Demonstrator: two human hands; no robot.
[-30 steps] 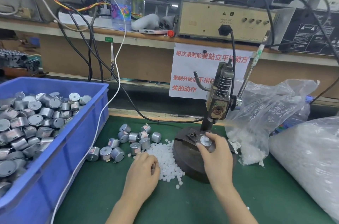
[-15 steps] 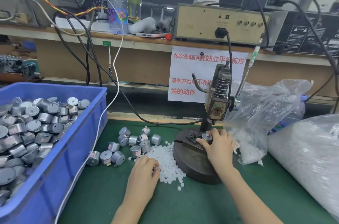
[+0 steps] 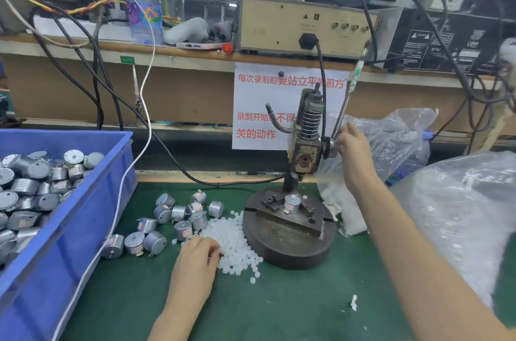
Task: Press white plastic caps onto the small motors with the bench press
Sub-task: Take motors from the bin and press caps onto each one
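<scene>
The right hand (image 3: 353,145) has been lifted off the motor (image 3: 292,204) and brought to the press lever (image 3: 344,108); through the blur it cannot be told whether the lever is gripped. The motor, with a white cap (image 3: 293,197) on top, is left seated on the bench press (image 3: 290,240) toward the rear edge of the tabletop (image 3: 279,307), so the press stroke is judged to be next. The left hand (image 3: 198,262) is kept curled into the cap pile (image 3: 237,243); it cannot be told whether a cap is pinched.

Motors (image 3: 178,213): silvery metal cans, dull sheen. Caps (image 3: 234,240): milky white plastic, matt. Press base (image 3: 290,247): dark metal, worn, rough-spotted. Bin (image 3: 83,229): blue plastic, smooth, slight gloss. Surface (image 3: 279,307): green, matt. Bags (image 3: 460,201): clear film, crinkled, glossy.
</scene>
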